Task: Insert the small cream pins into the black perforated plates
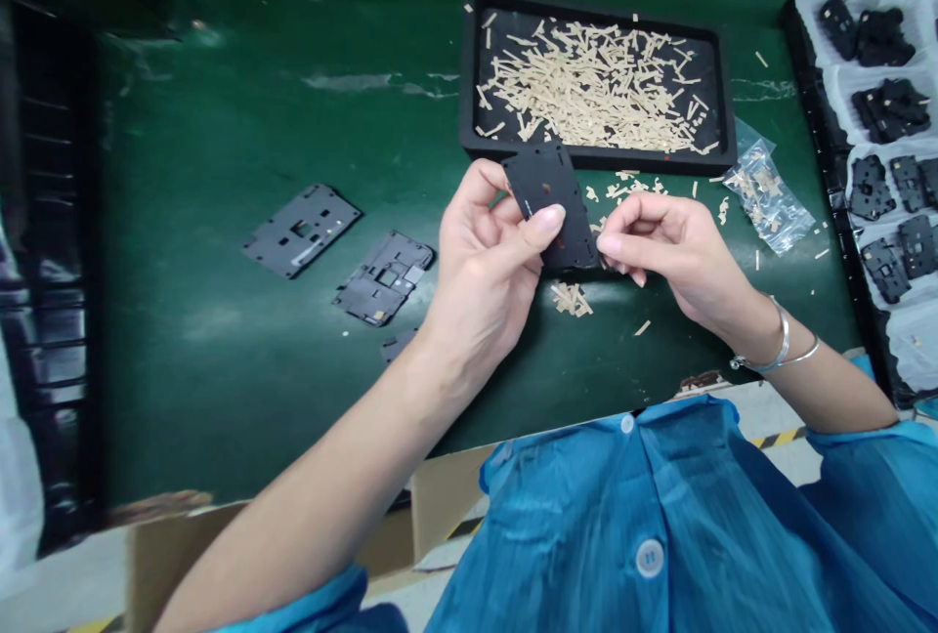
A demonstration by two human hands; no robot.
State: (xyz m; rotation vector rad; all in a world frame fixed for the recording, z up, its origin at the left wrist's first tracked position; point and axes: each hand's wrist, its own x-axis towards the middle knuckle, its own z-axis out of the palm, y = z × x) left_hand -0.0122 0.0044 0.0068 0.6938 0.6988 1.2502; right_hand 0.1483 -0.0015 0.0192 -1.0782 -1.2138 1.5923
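My left hand (488, 257) is closed on a flat black plastic plate (546, 182), with the thumb across its face and the fingers behind. The plate is tilted and has small holes and notched edges. At its lower right corner my right hand (652, 240) is pinched, thumb against fingers. What those fingertips hold, if anything, is too small to make out. Just below the plate lies a small pile of beige strips (572, 300). Two similar dark plates, one (303, 230) farther left and another (385, 276) nearer my left forearm, rest on the green table.
A black tray (597, 158) full of beige strips stands behind my hands. To its right lies a clear plastic bag (769, 198) with small pieces inside. A compartmented white tray (872, 76) of black parts runs along the right edge. Dark trays (63, 301) stand at left.
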